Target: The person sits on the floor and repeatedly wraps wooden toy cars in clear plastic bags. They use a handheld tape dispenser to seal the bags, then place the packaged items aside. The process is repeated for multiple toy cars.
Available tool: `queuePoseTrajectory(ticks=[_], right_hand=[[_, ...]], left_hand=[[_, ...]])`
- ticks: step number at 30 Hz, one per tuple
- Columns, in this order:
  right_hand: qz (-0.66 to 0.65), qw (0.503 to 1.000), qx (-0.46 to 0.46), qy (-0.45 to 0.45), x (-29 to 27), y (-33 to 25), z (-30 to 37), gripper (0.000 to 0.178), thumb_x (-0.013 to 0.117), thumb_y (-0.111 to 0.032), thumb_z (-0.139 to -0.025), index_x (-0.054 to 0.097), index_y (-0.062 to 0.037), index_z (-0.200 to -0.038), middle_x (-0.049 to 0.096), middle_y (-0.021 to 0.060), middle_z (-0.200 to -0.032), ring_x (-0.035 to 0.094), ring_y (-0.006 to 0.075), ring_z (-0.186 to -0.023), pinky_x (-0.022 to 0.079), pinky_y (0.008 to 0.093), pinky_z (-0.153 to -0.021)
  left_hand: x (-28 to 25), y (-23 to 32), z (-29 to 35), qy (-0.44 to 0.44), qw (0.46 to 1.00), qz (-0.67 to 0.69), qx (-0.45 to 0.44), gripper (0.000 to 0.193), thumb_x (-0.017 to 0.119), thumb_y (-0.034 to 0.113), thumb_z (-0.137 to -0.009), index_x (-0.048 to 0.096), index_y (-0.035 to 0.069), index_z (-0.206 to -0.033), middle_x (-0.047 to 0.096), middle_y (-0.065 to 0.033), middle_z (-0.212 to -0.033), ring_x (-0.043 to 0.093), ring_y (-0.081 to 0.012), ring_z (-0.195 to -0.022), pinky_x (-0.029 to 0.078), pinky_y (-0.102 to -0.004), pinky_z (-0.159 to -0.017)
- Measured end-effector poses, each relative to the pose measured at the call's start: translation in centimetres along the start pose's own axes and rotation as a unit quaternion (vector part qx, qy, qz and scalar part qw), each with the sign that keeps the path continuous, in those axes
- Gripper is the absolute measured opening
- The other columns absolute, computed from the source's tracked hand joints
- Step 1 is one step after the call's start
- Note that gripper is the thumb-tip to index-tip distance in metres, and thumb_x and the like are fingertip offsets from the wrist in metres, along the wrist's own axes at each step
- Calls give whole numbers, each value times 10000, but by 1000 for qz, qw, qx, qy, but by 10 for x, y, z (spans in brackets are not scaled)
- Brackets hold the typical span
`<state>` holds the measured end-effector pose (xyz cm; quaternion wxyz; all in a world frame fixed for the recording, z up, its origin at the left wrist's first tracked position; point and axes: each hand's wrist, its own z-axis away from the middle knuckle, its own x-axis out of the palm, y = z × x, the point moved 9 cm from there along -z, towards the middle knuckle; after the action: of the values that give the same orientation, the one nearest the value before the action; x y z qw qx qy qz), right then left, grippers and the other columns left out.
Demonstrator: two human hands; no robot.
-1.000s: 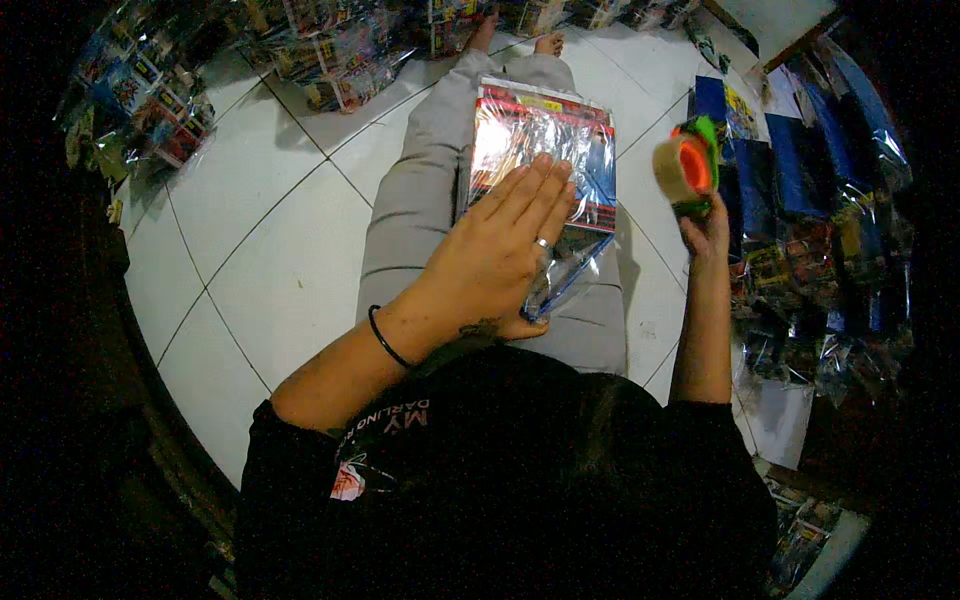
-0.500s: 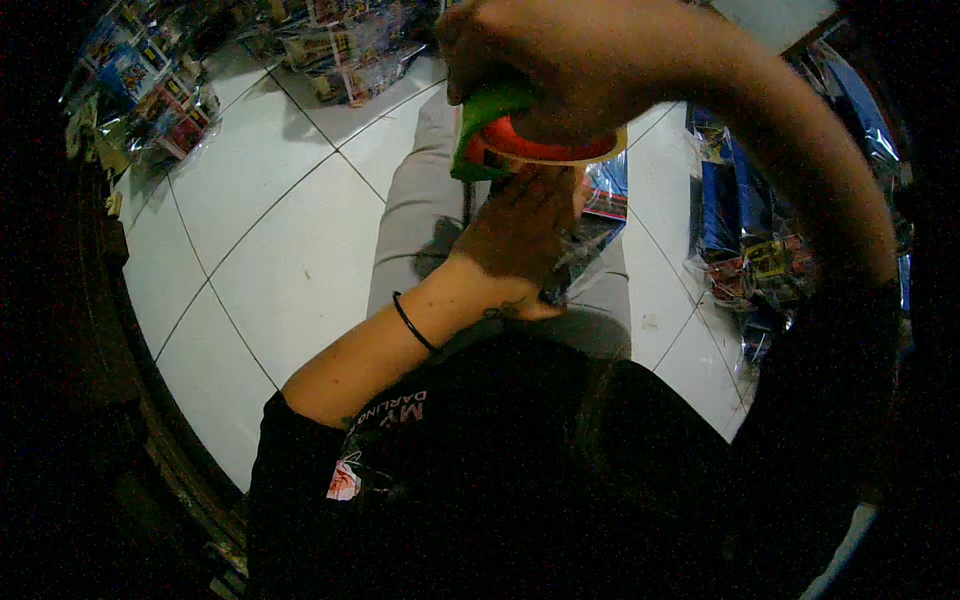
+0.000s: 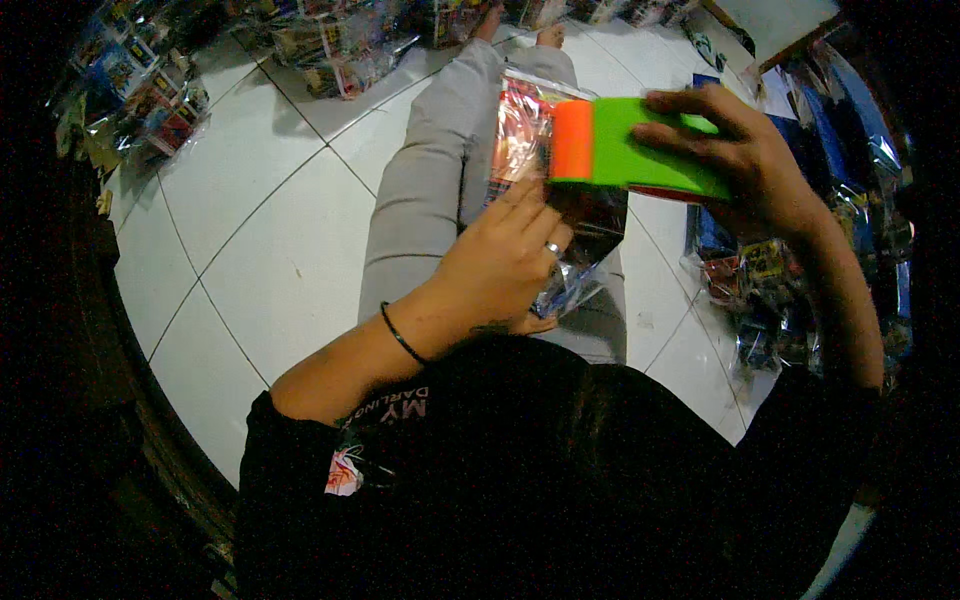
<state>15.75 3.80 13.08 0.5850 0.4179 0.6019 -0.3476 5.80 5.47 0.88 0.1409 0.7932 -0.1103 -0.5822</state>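
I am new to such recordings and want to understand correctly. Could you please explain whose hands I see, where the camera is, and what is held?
There is no machine here: a person works bare-handed. The camera is worn on the head and looks down, so the picture's left is the person's left. Its wide fisheye lens bends straight edges. The legs stretch forward over a white tiled floor. On them lies a packet in clear, shiny film. The left hand rests on it. The right hand holds a green and orange dispenser, apparently for tape, above the packet. More film-wrapped things lie around.
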Motion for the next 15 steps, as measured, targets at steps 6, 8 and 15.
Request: queuePoseTrajectory(ticks=[6, 8, 15], right_hand=[[107, 992, 58, 40, 18, 17, 107, 668, 782, -50, -556, 597, -169, -1187, 531, 152, -1243, 569, 305, -1015, 481, 390, -801], [41, 992, 115, 19, 35, 27, 133, 675, 783, -51, -553, 593, -167, -1190, 528, 151, -1252, 567, 308, -1000, 471, 394, -800], [115, 974, 147, -131, 146, 54, 131, 385, 606, -100, -745, 634, -194, -1118, 529, 104, -1254, 548, 298, -915, 472, 380, -708]], left_hand=[[-3, 2, 7, 80, 996, -32, 33, 1048, 779, 410, -475, 371, -95, -1297, 378, -238, -1368, 353, -335, -1295, 250, -400, -1093], [-5, 3, 7, 85, 995, -44, 40, 1045, 780, 403, -478, 370, -93, -1301, 380, -235, -1369, 353, -335, -1295, 255, -401, -1089], [-6, 0, 10, 107, 991, -53, 54, 931, 752, 378, -546, 413, -87, -1279, 402, -236, -1352, 374, -357, -1276, 291, -413, -1067]])
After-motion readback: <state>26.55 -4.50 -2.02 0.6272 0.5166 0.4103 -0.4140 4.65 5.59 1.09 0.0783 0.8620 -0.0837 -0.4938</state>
